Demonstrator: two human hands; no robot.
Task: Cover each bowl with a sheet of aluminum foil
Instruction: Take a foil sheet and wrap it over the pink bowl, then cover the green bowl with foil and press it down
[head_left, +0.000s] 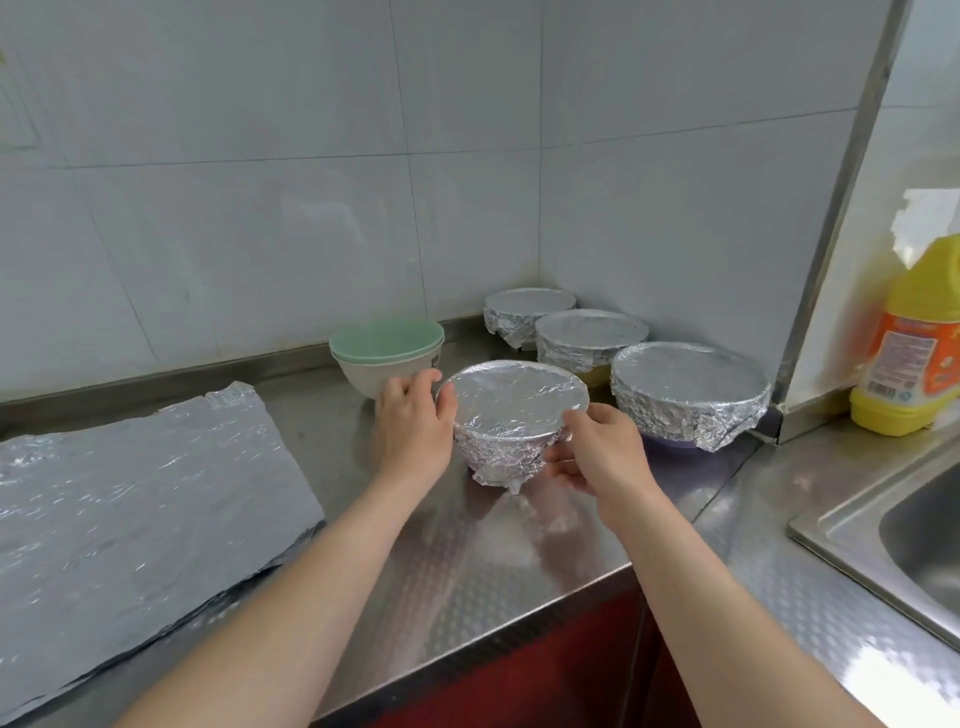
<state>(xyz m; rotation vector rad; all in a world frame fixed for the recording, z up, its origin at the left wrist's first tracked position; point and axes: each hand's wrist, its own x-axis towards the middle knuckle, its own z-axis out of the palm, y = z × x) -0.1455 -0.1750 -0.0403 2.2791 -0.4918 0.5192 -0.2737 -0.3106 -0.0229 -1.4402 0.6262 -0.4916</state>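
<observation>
A foil-wrapped bowl (511, 410) is held between both hands over the steel counter (467, 545). My left hand (413, 421) curls round its left side. On the bowl's right, my right hand (597, 452) grips it with the thumb at the rim and fingers under it. Three more foil-covered bowls stand behind: one in the corner (527, 312), one in the middle (589, 338), a large one at the right (691, 389). Two stacked uncovered bowls, green (387, 340) in white, stand at the back left. A stack of foil sheets (130, 499) lies at the left.
Tiled walls close the back and the right corner. A yellow detergent bottle (909, 343) stands at the far right beside a metal post. A steel sink (914, 540) lies at the right edge. The counter's front edge runs below my forearms.
</observation>
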